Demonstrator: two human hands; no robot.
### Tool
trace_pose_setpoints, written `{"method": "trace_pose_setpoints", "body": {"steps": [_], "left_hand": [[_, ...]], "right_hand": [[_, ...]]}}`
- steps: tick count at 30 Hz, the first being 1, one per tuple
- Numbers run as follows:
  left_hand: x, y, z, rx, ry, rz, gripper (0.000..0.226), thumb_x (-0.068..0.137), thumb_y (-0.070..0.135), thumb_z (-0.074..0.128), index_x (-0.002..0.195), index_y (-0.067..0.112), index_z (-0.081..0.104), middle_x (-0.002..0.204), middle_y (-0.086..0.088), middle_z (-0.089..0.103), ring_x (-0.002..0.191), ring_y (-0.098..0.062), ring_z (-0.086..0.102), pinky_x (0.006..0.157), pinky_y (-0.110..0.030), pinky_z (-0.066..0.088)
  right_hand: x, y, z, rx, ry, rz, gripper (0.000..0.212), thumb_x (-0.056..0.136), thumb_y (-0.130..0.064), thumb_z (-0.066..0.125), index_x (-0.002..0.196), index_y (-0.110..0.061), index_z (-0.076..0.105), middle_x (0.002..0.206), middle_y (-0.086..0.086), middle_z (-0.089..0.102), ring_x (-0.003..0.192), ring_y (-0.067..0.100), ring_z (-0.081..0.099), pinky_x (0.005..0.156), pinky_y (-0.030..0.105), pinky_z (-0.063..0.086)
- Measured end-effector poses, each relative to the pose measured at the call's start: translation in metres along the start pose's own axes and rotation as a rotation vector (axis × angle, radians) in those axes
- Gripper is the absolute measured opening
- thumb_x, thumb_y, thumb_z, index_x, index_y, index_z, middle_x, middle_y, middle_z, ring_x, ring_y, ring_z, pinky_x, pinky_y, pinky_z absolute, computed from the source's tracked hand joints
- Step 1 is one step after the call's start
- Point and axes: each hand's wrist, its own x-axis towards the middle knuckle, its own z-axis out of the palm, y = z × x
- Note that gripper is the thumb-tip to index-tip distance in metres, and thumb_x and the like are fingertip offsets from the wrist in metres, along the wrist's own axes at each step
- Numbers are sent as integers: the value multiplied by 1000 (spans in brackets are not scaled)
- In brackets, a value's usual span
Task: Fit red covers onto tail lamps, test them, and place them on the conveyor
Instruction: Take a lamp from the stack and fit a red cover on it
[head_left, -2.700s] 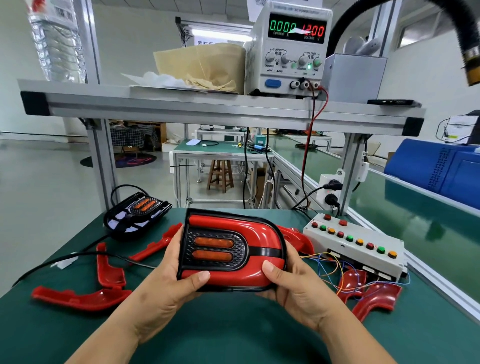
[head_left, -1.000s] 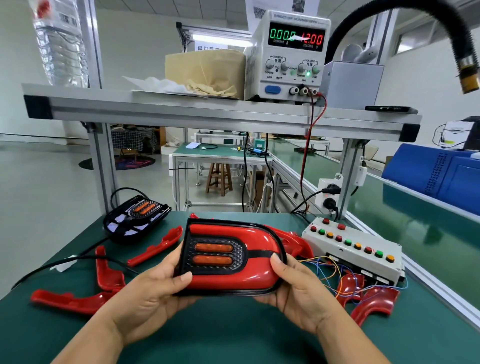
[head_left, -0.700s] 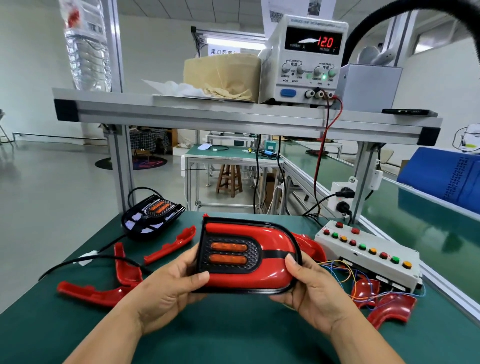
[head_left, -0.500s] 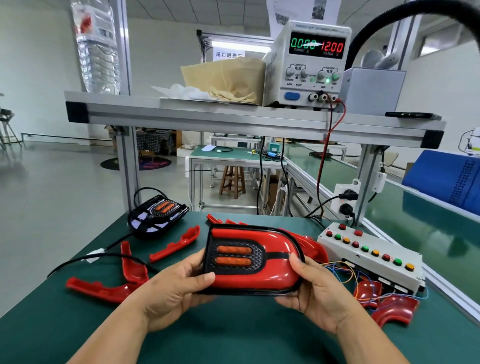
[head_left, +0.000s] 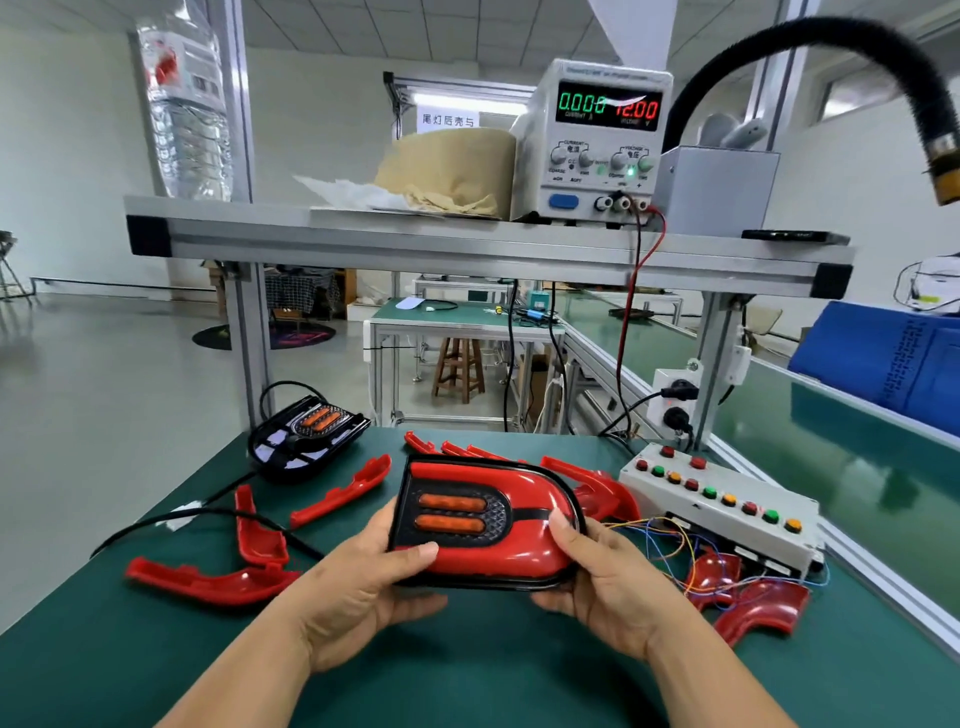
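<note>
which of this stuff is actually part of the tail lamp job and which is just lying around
Job: tail lamp in left hand and right hand, loose red covers, bare lamp, button box, power supply, conveyor.
Lying about: water bottle, brown paper, blue box, stool.

Tail lamp (head_left: 483, 525), red cover (head_left: 524, 553) on, held just above green bench (head_left: 467, 675). Gripped at both ends: left hand (head_left: 358, 587) at dark grille end, right hand (head_left: 608, 587) at rounded red end, thumbs on top. Second lamp (head_left: 306, 436), black, parked far left, cable attached. Loose red covers (head_left: 208, 579) scattered left, behind, right. Button box (head_left: 722, 504) right of lamp, coloured wires (head_left: 654, 540) trailing. Power supply (head_left: 597, 140) on shelf (head_left: 467, 244), 0.000 and 12.00 displayed. Conveyor (head_left: 857, 478) alongside right.
</note>
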Motion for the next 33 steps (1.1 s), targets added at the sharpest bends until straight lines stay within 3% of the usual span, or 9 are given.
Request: {"method": "trace_pose_setpoints", "body": {"steps": [6, 12, 15, 20, 24, 29, 33], "left_hand": [[3, -5, 10, 26, 34, 108, 79, 71, 13, 80, 133, 46, 44, 123, 1, 69, 111, -20, 67, 77, -28, 57], [8, -7, 8, 5, 66, 125, 79, 65, 22, 87, 130, 46, 49, 123, 3, 69, 112, -20, 67, 89, -42, 54], [8, -9, 10, -2, 67, 157, 84, 56, 27, 91, 129, 42, 51, 123, 0, 69, 112, -21, 67, 82, -35, 58], [8, -12, 10, -39, 49, 181, 82, 66, 9, 90, 132, 38, 50, 123, -5, 69, 111, -24, 68, 78, -31, 59], [9, -13, 11, -50, 59, 188, 81, 65, -3, 78, 132, 36, 51, 120, -7, 70, 109, -24, 68, 76, -31, 59], [11, -15, 13, -25, 111, 209, 77, 65, -3, 77, 127, 36, 53, 115, -4, 72, 104, -21, 70, 72, -30, 60], [13, -16, 12, 31, 131, 207, 82, 61, 2, 86, 125, 44, 54, 115, 0, 73, 105, -18, 70, 81, -35, 60]], "right_hand": [[3, 3, -8, -18, -60, -17, 51, 70, -15, 73, 118, -11, 55, 101, 15, 72, 85, 27, 70, 69, 36, 59], [8, 5, -9, -72, -23, -86, 66, 64, -29, 87, 119, -12, 56, 99, 11, 74, 82, 24, 72, 60, 30, 59], [9, 6, -9, -104, -27, -100, 81, 53, -38, 93, 121, -15, 56, 103, 12, 74, 86, 25, 72, 62, 29, 58], [10, 9, -10, -82, -49, -95, 60, 70, -17, 80, 124, -15, 53, 107, 13, 73, 94, 28, 71, 67, 33, 58], [10, 10, -10, -17, -72, -82, 62, 69, -8, 77, 126, -15, 52, 112, 15, 71, 97, 31, 70, 70, 36, 58], [12, 12, -5, -20, -31, -80, 64, 66, -13, 78, 125, -18, 54, 111, 14, 72, 95, 29, 70, 74, 39, 60], [13, 13, -2, -17, 1, -75, 65, 60, -18, 82, 121, -19, 57, 103, 10, 74, 87, 24, 72, 62, 32, 58]]}}
